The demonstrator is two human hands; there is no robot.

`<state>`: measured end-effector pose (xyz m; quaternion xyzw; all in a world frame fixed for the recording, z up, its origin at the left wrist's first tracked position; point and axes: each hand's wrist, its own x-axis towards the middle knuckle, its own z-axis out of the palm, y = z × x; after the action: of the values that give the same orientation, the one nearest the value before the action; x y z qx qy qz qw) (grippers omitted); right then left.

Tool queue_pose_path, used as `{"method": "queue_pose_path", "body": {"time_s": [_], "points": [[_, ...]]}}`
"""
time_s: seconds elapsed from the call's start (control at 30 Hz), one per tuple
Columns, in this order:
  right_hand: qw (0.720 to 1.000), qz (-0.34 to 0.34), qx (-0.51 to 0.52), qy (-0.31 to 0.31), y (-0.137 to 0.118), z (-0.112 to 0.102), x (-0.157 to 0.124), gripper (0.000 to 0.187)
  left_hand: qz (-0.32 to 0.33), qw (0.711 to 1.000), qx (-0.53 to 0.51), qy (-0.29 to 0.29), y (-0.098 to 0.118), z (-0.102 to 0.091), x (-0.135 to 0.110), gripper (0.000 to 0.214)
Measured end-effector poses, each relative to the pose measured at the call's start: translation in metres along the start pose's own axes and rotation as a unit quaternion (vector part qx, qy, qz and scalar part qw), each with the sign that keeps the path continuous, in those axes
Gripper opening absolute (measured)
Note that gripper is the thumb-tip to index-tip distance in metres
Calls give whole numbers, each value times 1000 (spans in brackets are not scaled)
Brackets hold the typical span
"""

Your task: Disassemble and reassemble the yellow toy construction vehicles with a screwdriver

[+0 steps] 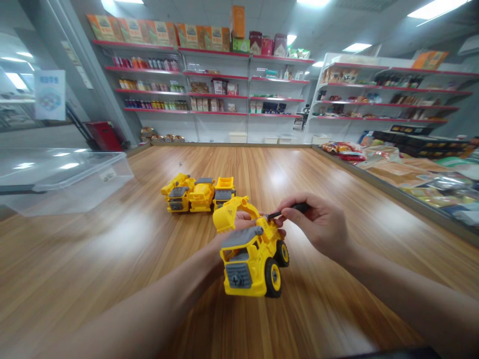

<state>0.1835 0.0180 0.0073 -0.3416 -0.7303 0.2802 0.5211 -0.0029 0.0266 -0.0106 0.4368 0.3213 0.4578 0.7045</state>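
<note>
No readable text, blurred blue-lettered sign [50,95]

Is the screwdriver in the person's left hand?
No, the right hand holds the black-handled screwdriver, while the left hand supports the yellow toy excavator truck.

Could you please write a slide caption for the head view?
Left hand holds a yellow-and-grey plastic toy digger while right hand holds a slim black screwdriver to it.
</note>
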Motion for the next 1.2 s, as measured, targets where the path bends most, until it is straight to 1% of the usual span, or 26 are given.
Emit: {"method": "queue_pose_path", "body": {"time_s": [0.1, 0.17, 0.27, 0.37, 0.53, 0.7, 0.8, 0.9, 1.03, 1.2], "points": [[998, -17, -57, -17, 1, -2, 1, 12, -2, 1000, -13, -21, -6, -2, 2, 25], [992, -50, -113, -38, 1, -5, 3, 13, 10, 1000, -15, -15, -9, -4, 2, 26], [974, -107, -180, -84, 1, -9, 7, 12, 30, 1000, -3, -5, -10, -5, 1, 28], [963, -128, -213, -109, 3, -11, 9, 7, 47, 998, 28, -3, -8, -5, -1, 26], [958, -122, -235, -114, 13, -10, 8, 8, 54, 994, 96, 4, -4, -4, -3, 23], [951, -96, -253, -150, 20, -6, 6, 12, 63, 988, 139, -10, -4, -5, -2, 18], [952, -82, -247, -161, 20, -4, 5, 10, 68, 985, 154, -17, -4, -7, 0, 15], [957, -82, -234, -152, 18, -5, 6, 11, 76, 984, 163, -21, -5, -7, 1, 19], [952, -113, -239, -157, 18, -7, 7, 8, 90, 982, 168, -13, -3, -5, 0, 28], [946, -92, -257, -175, 19, -6, 8, 17, 91, 981, 173, -15, -2, -3, -1, 29]]}}
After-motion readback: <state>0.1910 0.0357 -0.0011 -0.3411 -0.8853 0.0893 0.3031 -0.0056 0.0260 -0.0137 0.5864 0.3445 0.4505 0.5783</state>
